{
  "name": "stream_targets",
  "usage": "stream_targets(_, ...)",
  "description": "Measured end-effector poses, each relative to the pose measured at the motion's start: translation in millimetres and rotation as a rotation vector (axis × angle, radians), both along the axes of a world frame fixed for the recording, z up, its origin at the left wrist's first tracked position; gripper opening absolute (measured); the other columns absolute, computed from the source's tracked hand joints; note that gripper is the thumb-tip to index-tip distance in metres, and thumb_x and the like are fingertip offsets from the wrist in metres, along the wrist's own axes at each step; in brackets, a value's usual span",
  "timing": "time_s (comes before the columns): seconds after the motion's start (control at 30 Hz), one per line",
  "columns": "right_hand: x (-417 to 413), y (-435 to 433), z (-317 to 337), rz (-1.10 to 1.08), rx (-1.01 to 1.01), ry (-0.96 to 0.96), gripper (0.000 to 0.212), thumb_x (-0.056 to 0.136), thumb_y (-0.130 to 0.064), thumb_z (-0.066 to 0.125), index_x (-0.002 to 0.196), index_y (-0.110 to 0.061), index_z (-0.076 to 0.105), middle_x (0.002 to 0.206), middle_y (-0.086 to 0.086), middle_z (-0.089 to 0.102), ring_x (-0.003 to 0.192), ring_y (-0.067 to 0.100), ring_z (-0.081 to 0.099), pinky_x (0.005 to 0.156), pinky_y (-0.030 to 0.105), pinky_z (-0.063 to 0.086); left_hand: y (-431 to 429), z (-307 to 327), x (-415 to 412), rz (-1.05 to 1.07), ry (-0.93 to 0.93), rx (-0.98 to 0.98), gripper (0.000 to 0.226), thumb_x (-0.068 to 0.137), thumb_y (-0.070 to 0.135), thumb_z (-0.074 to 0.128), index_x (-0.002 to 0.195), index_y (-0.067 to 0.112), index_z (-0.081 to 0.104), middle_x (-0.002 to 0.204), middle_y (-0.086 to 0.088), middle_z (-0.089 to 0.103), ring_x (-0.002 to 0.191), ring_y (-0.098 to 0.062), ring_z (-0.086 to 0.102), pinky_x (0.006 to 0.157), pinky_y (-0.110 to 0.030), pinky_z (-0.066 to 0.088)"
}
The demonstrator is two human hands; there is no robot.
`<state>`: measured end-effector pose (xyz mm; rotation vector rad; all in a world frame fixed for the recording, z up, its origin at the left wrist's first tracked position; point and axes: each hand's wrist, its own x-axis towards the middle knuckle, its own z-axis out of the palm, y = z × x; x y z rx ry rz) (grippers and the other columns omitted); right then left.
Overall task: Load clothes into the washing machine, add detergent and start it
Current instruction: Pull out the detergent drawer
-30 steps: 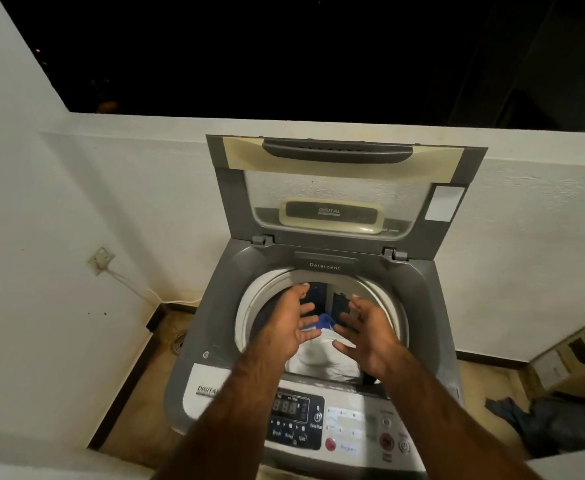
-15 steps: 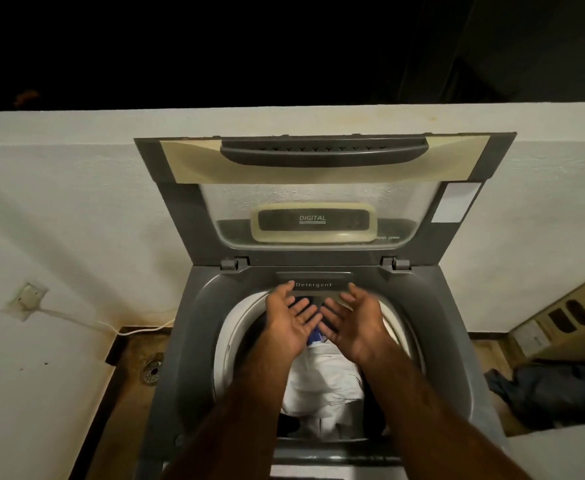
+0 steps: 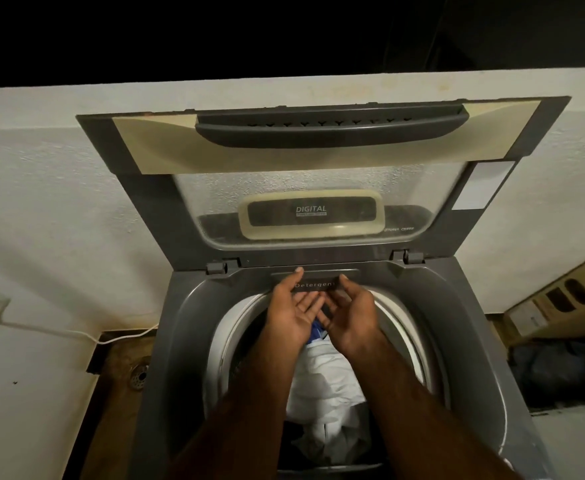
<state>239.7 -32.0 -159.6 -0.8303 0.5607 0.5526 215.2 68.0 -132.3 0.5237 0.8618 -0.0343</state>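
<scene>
Hands up at twelve o'clock of the tub now, both of them closing in on the detergent drawer (image 3: pixel 315 280) at the back rim of the washing machine (image 3: pixel 180 341). Your left hand (image 3: pixel 293 311) is palm-up with the fingers spread, one fingertip touching the drawer's top edge; your right hand (image 3: pixel 350 315) mirrors it just beside, thumb at the drawer's right end. Neither grip has clamped on anything: both are loose and empty, fingers curled in readiness. My read is that you're setting up to hook the drawer front and slide it toward you, which would explain the upturned palms under its lip. Down at six o'clock, the clothes (image 3: pixel 325 386) already sit in the drum, a white bundle with a scrap of blue at its top edge, so loading looks done. The lid (image 3: pixel 318 157) stands fully raised against the wall, clear of your reach. No detergent container is visible, so watch for that. At three o'clock, a dark heap (image 3: pixel 561 372) lies on the floor, out of play.
</scene>
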Motion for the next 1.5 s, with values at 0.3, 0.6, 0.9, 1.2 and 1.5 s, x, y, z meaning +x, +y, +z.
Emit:
stream_targets(0.3,2.3,4.6,-16.8,0.003,-0.161,-0.07,0.055,0.09,-0.047,0.07,0.129,-0.009,0.065,0.119,0.015,0.075,0.108,0.031,0.074,0.098,0.047,0.056,-1.5,-16.7,-4.6,-0.036,-0.03,0.099,0.057,0.089,0.029,0.075,0.138,0.009,0.054,0.137,-0.023,0.061,0.127,-0.033,0.06,0.091,-0.04,0.055)
stream_targets(0.6,-0.9,1.3,-15.8,0.07,-0.283,-0.107,0.061,0.084,-0.057,0.068,0.126,-0.012,0.067,0.118,0.014,0.076,0.112,0.027,0.073,0.103,0.049,0.054,-1.8,-19.2,-8.1,-0.046,0.017,0.161,0.063,0.084,0.036,0.08,0.136,0.013,0.054,0.132,-0.019,0.064,0.117,-0.027,0.066,0.077,-0.037,0.06)
stream_targets(0.9,-2.6,4.0,-6.0,0.065,-0.324,-0.067,0.069,0.069,-0.053,0.066,0.12,-0.007,0.068,0.107,0.02,0.077,0.1,0.033,0.076,0.079,0.041,0.063,-7.1,-16.2,-7.7,-0.026,0.085,0.166,0.055,0.084,0.035,0.076,0.131,0.012,0.057,0.115,-0.017,0.072,0.102,-0.023,0.072,0.064,-0.032,0.062)
stream_targets(1.2,-34.2,-9.9,-1.8,0.093,-0.371,-0.058,0.058,0.077,-0.045,0.056,0.119,-0.007,0.068,0.11,0.019,0.077,0.099,0.031,0.074,0.073,0.035,0.058,-21.9,-9.5,-40.7,-0.047,0.133,0.186,0.046,0.088,0.034,0.07,0.125,0.009,0.061,0.11,-0.016,0.074,0.101,-0.023,0.072,0.061,-0.03,0.058)
stream_targets(1.5,-47.0,-11.5,9.4,0.135,-0.45,-0.062,0.052,0.084,-0.046,0.052,0.112,-0.008,0.073,0.107,0.019,0.077,0.09,0.024,0.072,0.068,0.032,0.054,-24.3,2.1,-48.9,-0.127,0.15,0.259,0.04,0.089,0.038,0.064,0.117,0.01,0.066,0.107,-0.014,0.076,0.097,-0.024,0.073,0.075,-0.037,0.059)
